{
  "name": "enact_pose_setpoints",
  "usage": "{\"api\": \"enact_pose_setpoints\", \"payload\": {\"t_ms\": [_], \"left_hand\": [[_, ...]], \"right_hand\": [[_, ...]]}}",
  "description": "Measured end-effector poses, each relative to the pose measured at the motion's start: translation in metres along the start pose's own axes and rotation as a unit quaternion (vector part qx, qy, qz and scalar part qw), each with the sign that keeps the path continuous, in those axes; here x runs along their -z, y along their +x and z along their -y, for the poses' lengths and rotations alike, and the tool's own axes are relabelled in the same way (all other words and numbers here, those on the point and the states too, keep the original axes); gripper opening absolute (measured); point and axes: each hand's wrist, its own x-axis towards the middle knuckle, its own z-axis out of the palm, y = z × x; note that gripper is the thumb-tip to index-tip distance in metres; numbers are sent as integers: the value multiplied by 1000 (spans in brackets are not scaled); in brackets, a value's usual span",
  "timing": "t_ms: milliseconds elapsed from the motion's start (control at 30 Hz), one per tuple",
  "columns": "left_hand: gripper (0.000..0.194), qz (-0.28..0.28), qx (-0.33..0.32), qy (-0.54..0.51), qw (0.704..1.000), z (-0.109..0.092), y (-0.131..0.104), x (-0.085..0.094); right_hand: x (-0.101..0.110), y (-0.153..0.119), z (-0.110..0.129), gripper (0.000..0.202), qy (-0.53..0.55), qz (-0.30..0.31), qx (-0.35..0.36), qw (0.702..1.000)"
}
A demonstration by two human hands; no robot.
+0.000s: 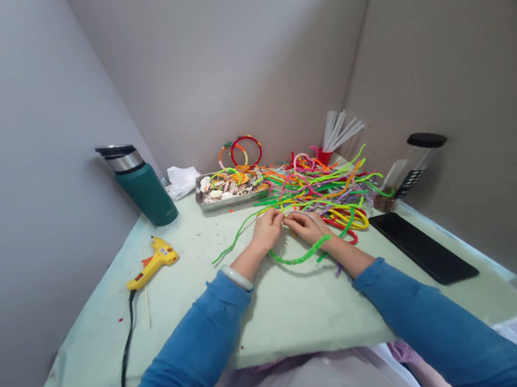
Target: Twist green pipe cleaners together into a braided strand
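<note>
My left hand and my right hand meet over the middle of the table, fingertips pinched close together. Between them they grip a thin hoop, its near side thickly wound in fuzzy green pipe cleaner; a thin pale stretch of it shows by my right hand. What exactly lies under the fingertips is hidden. A loose green pipe cleaner runs out to the left from near my left hand. Just beyond the hands spreads a pile of coloured pipe cleaners.
A metal tray of shells stands at the back, with two wrapped rings behind it. Leftward are a green bottle and a corded yellow glue gun. Glue sticks, a clear bottle and a black phone lie rightward.
</note>
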Motion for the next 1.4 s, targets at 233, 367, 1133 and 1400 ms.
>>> {"api": "enact_pose_setpoints", "payload": {"t_ms": [233, 367, 1133, 1400], "left_hand": [[20, -2, -13, 21, 1000, 0, -1, 0], [20, -2, -8, 24, 1000, -1, -1, 1], [20, -2, -11, 25, 1000, -1, 0, 1], [19, -4, -15, 29, 999, -1, 0, 1]], "right_hand": [[-3, 0, -3, 27, 1, -2, -8, 1000], [-2, 1, -2, 25, 6, -2, -9, 1000], [-16, 1, -19, 25, 54, -2, -15, 998], [-13, 0, -15, 23, 21, 4, -19, 1000]]}}
